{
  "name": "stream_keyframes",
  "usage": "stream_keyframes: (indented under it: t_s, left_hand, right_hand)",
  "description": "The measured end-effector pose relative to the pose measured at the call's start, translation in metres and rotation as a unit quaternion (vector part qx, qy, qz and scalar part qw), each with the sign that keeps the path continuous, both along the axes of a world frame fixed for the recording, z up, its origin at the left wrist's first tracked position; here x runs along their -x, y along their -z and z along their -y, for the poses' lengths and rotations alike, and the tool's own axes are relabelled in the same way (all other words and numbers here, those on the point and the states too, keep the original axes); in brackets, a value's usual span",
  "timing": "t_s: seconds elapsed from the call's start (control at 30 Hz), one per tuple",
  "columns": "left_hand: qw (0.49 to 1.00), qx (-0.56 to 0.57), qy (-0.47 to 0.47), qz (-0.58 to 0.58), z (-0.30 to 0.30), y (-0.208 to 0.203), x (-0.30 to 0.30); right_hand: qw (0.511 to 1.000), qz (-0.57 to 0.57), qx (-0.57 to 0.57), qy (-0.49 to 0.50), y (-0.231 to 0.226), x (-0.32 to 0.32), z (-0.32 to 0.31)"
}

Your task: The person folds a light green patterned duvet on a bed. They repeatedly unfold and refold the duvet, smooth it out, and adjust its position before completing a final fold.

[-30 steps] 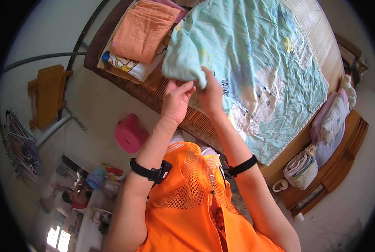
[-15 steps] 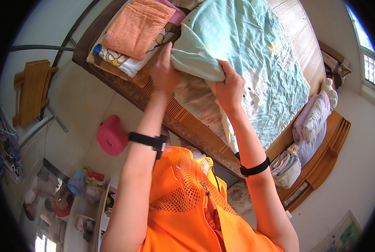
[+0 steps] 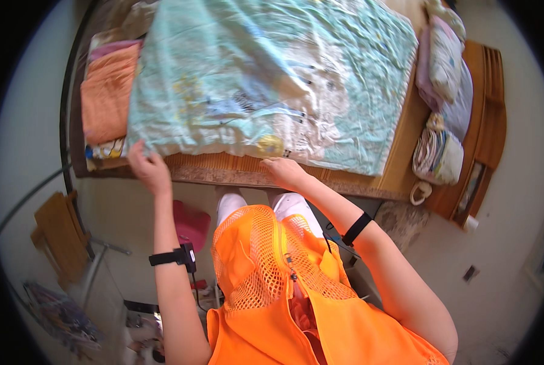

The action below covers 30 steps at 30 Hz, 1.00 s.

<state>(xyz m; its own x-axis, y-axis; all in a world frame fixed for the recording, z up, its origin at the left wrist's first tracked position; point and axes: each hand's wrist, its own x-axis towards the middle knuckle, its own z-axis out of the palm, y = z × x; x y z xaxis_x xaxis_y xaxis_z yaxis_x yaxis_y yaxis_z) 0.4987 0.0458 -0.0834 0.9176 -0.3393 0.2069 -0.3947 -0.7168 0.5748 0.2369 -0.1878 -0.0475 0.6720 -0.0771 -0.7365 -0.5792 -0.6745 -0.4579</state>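
straightening the blanket is probably needing even pulling, with left hand and right hand lying at its edge; whether pinching, i cannot tell.

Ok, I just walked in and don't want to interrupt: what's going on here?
A person in an orange vest is at a bed with a pale green quilt spread over much of it. The left hand is at the quilt's near left corner, the right hand by its near edge; whether either grips it is unclear. A folded orange cloth lies to the quilt's left.
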Motion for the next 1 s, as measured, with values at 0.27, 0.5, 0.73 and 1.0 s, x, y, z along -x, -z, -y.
stream_keyframes:
  t_s: [0.27,0.5,0.73,1.0]
  left_hand:
    - [0.85,-0.386,0.325,-0.154,0.091,0.034,0.088]
    - [0.911,-0.242,0.333,-0.032,0.167,0.049,0.186]
    - [0.772,-0.28,0.545,-0.169,0.298,0.013,0.395]
    - [0.779,-0.204,0.492,-0.331,0.363,0.016,0.43]
  right_hand:
    - [0.946,0.051,0.127,0.293,0.034,0.201,0.077]
    - [0.799,0.073,0.179,0.57,0.049,0.355,0.157]
    - [0.693,-0.002,0.199,0.693,0.055,0.412,0.205]
    - [0.719,0.106,0.157,0.668,0.034,0.375,0.199]
